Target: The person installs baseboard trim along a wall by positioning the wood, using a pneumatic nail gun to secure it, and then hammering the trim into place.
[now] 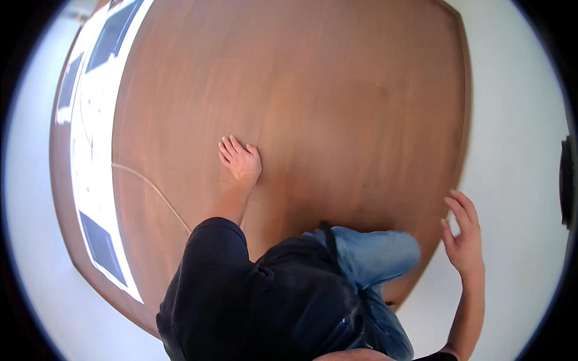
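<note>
Brown wood under the left hand (241, 161): palm flat, fingers spread and extended, pressed against a broad wooden panel (337, 90). Nothing gripped, only contact.

Right hand (463, 237) is off the panel's right edge, in front of the white surface (518, 120). It is open, fingers loosely curved and apart, and empty. I can't tell whether it touches anything.

The panel fills the middle of the view, from the top down to my trunk. It looks like a door leaf or large board, though fisheye bending makes that hard to confirm. The face is smooth with faint grain and seam lines, and I see no handle or knob.

Handling, my judgement:
- stiff and heavy, will not flex under a palm
- the smooth finish gives little for fingers, so a flat push will work but a pinch won't
- the only real purchase is the right edge near the right hand, or flat-palm pressure where the left hand sits
- not fragile, but the finish could scuff

Outward from there, a thin pale cord (158, 191) curves across the wood left of the left forearm, clear of the hand. Further left is a bright glazed strip (96, 120) with dark panes. Below are my black shirt (253, 301) and a blue-jeaned leg (373, 256) close against the panel. There is a dark object (567, 180) at the far right rim, which I can't identify.
</note>
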`<state>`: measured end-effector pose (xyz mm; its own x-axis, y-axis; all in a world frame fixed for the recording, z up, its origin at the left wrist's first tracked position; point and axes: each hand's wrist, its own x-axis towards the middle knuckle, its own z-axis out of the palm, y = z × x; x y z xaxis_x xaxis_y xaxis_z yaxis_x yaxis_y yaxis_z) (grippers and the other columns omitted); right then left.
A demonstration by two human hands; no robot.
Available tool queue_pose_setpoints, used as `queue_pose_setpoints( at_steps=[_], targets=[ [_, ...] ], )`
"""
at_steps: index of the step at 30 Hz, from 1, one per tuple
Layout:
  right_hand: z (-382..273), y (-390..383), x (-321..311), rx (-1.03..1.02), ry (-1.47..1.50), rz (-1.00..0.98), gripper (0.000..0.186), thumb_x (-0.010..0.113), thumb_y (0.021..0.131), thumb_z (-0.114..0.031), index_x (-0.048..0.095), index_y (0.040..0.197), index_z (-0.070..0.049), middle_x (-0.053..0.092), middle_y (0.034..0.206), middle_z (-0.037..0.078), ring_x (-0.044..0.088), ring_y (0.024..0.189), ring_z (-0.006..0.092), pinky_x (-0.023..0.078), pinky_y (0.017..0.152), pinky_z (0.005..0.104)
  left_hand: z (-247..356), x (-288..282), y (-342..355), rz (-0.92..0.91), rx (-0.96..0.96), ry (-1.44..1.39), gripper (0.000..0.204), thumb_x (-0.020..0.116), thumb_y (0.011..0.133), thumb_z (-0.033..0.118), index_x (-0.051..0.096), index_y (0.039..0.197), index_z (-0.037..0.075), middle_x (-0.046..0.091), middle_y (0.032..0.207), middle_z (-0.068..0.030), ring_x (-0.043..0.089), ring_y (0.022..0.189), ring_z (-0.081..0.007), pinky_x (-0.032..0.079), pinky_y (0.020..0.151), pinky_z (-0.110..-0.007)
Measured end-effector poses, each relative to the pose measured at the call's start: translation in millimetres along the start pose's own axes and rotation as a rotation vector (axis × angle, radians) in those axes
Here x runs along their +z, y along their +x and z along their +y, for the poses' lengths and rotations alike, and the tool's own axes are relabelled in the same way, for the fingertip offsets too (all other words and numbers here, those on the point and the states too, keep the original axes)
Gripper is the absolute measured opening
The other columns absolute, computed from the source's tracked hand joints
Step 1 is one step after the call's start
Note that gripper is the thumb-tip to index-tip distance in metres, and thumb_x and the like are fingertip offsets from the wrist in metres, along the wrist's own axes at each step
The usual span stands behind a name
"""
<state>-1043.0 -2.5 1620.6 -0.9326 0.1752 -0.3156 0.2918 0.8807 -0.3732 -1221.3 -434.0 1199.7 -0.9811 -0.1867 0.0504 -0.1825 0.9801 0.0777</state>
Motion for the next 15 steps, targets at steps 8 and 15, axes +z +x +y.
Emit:
queue_pose_setpoints(
  at_steps=[8, 15],
  targets=[
    [57.0, -47.4, -109.6, 0.213, -0.074, -0.128, 0.056, 0.066, 0.087, -0.002, 0.053, 0.141, 0.001, 0.052, 0.149, 0.022, 0.047, 0.140, 0.0401, 0.032, 0.121, 0.0512, 14.5, -23.9, 20.3, -0.011, -0.056, -0.118, 0.072, 0.058, 0.091, 0.032, 0.040, 0.153, 0.000, 0.032, 0.164, -0.0222, 0.021, 0.155, -0.0395, 0.016, 0.125, -0.056],
    [91.0, -240.1, -20.3, 0.439, 0.050, -0.363, 0.069, 0.067, 0.089, -0.028, 0.045, 0.146, 0.005, 0.037, 0.153, 0.034, 0.036, 0.143, 0.0491, 0.030, 0.119, 0.0536, -13.9, -9.7, 20.4, -0.019, -0.091, -0.155, 0.073, 0.059, 0.091, 0.032, 0.040, 0.153, 0.000, 0.030, 0.165, -0.0211, 0.019, 0.156, -0.0399, 0.014, 0.126, -0.057]
  ],
)
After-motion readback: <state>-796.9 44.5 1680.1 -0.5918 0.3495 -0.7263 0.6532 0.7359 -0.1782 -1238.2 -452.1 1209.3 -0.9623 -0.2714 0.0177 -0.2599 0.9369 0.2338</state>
